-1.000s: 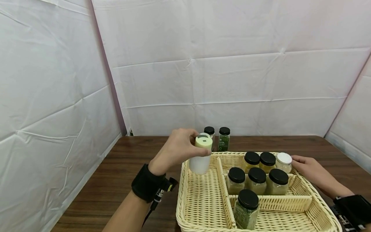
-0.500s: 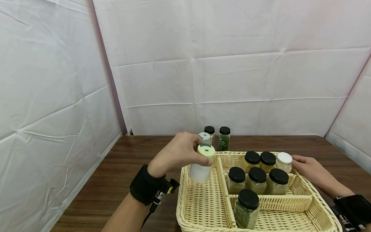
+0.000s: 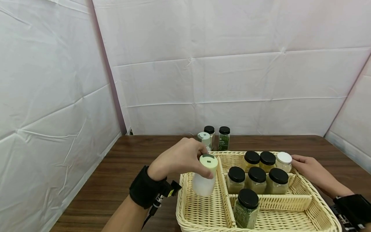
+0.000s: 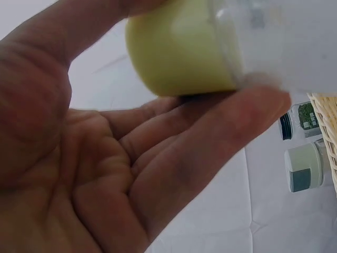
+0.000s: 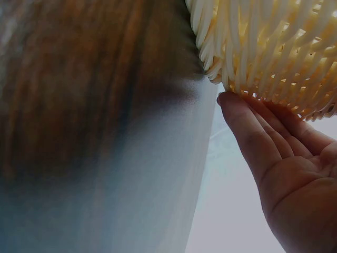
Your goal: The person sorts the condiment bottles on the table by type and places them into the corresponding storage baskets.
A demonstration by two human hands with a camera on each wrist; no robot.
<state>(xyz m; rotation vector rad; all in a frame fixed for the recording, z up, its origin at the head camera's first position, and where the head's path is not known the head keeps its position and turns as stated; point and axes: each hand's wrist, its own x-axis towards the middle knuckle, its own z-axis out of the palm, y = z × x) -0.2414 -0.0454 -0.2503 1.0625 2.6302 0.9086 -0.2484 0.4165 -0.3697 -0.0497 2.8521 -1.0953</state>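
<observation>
the left hand (image 3: 179, 159) grips a white bottle with a pale green cap (image 3: 205, 175) by its top, fingers curled round the cap, holding it tilted within the long left compartment of the wicker basket (image 3: 203, 209). the right hand (image 3: 311, 172) lies open with straight fingers against the basket's right outer wall, beside a white-lidded jar (image 3: 284, 162). six black-lidded jars (image 3: 256, 180) fill the other compartments, while three more bottles (image 3: 215, 138) stand on the wooden table (image 3: 116, 180) behind the basket.

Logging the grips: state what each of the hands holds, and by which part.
Left hand grips the white bottle by its pale green cap. Right hand holds nothing, fingers against the basket.
</observation>
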